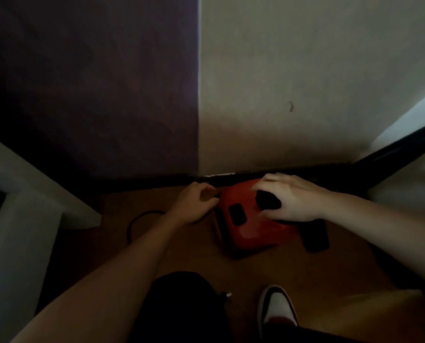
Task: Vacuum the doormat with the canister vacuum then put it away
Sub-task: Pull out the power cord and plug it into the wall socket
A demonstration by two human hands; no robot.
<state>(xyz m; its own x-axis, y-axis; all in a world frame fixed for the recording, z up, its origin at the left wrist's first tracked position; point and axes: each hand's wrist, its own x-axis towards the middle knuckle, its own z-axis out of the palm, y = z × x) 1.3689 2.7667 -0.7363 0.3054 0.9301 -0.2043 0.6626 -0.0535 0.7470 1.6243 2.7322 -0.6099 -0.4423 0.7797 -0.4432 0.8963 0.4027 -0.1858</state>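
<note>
A red canister vacuum with black buttons sits on the wooden floor against the wall's dark skirting. My right hand lies on top of it, fingers spread around a black button or knob. My left hand is at the vacuum's left rear corner, its fingers curled as if pinching something small and dark there; the dim light hides what it is. A black power cord loops on the floor to the left. No doormat is in view.
A white piece of furniture stands at the left. At the right a black tube slants up past a white surface. A black part lies by the vacuum's right side. My shoe and dark trouser knee are below.
</note>
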